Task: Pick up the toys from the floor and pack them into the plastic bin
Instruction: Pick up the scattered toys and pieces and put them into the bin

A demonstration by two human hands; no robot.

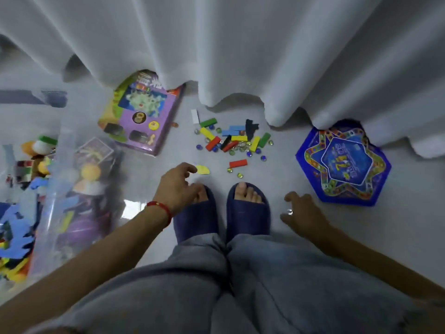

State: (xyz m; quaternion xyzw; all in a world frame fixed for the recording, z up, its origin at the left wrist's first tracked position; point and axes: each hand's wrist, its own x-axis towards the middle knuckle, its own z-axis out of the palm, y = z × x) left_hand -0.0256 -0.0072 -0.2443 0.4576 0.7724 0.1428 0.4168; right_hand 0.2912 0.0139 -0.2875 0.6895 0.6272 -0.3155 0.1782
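A pale grey tiled floor (397,237) is being viewed from above, bounded at its far edge by a white curtain (216,44) whose folds are hanging down to the tiles. A scatter of coloured wooden blocks (231,138) and glass marbles (249,154) is lying near the curtain's hem, with one red block (238,163) apart from the pile and a yellow piece (203,169) just beside the left hand. A purple game box (142,114) is lying partly under the curtain towards the far left, and a blue hexagonal game box (344,165) with a star pattern is lying by the curtain on the right; the printing on both is too blurred to be read. The clear plastic bin (55,196) is standing at the left edge of the floor, already holding plush toys, blue foam pieces and a purple box.

The left hand (178,186), with a red bracelet (160,208) at its wrist, is being held over the left foot with fingers loosely curled, grasping nothing. The right hand (302,213), wearing a ring, is being held low over the floor, relaxed and grasping nothing. Dark blue slippers (248,213) and grey trousers (265,285) are being worn.
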